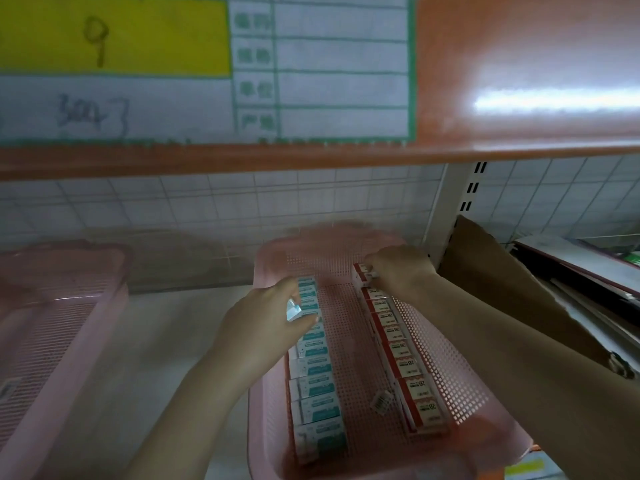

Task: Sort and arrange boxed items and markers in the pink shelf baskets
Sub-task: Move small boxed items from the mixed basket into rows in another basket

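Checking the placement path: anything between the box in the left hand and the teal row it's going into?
Nothing visible. The left hand holds a small teal box right over the far part of the teal box row in the pink basket; the right hand is at the red row.

I note a pink perforated basket (446, 368) holding a row of teal-and-white boxes (317, 386) and a row of red-and-white boxes (408, 365). A second pink basket (52, 306) sits left. Orange shelf edge (311, 157), yellow-and-white label with green border (207, 64), white grid backing (242, 202).

dim white grid wall (207, 202), seemingly tiled
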Demonstrator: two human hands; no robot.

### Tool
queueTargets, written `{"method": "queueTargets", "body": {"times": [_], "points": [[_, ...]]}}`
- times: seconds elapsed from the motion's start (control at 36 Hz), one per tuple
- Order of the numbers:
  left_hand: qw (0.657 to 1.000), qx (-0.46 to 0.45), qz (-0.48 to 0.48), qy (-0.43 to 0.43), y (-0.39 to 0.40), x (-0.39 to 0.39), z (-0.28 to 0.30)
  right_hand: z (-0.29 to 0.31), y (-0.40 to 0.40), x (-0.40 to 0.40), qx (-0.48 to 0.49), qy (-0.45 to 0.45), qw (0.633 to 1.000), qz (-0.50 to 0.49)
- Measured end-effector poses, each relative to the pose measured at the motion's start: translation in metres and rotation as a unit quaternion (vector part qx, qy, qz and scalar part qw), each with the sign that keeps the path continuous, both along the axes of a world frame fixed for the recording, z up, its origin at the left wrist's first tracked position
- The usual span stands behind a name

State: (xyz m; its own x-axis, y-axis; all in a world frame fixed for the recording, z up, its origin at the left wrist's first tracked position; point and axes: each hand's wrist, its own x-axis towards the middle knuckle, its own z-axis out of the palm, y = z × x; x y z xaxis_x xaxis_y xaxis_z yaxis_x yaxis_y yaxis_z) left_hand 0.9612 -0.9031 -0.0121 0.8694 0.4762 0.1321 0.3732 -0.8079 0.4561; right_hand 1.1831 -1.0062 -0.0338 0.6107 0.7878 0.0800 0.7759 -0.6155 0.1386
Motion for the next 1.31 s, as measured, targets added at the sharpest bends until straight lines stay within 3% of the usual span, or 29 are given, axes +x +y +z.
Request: {"method": "queueTargets", "body": {"times": [0.19, 0.36, 0.47, 0.56, 0.64, 0.72, 0.83, 0.92, 1.08, 1.31], "points": [[1.0, 0.005, 0.006, 0.003, 0.0, 0.004, -0.002, 0.003, 0.0, 0.0, -0.008, 0.033, 0.999, 0.004], [0.999, -0.013, 0.031, -0.006, 0.003, 0.008, -0.004, 0.019, -0.005, -0.019, 0.073, 0.219, 0.973, -0.004], [0.998, -0.038, 0.031, -0.027, 0.002, 0.009, -0.003, 0.029, -0.009, -0.048, 0.117, 0.423, 0.898, 0.001], [0.997, -0.061, 0.026, -0.043, 0.004, 0.006, -0.003, 0.031, -0.01, -0.062, 0.147, 0.513, 0.846, -0.01], [0.996, -0.073, 0.029, -0.048, 0.006, 0.002, -0.006, 0.029, -0.01, -0.071, 0.184, 0.625, 0.759, -0.013], [0.996, -0.068, 0.029, -0.057, 0.006, -0.002, -0.007, 0.027, -0.01, -0.079, 0.2, 0.662, 0.723, -0.003], [0.997, -0.052, 0.026, -0.053, 0.004, -0.007, -0.005, 0.021, -0.008, -0.085, 0.183, 0.67, 0.719, 0.023], [0.998, -0.05, 0.02, -0.041, 0.002, -0.012, -0.005, 0.017, -0.008, -0.088, 0.184, 0.635, 0.749, 0.034], [0.998, -0.048, 0.015, -0.029, -0.001, -0.017, -0.004, 0.017, -0.005, -0.097, 0.211, 0.594, 0.774, 0.054], [0.999, -0.027, -0.03, -0.005, -0.009, -0.023, -0.002, 0.021, -0.001, -0.105, 0.22, 0.588, 0.778, 0.012]]}}
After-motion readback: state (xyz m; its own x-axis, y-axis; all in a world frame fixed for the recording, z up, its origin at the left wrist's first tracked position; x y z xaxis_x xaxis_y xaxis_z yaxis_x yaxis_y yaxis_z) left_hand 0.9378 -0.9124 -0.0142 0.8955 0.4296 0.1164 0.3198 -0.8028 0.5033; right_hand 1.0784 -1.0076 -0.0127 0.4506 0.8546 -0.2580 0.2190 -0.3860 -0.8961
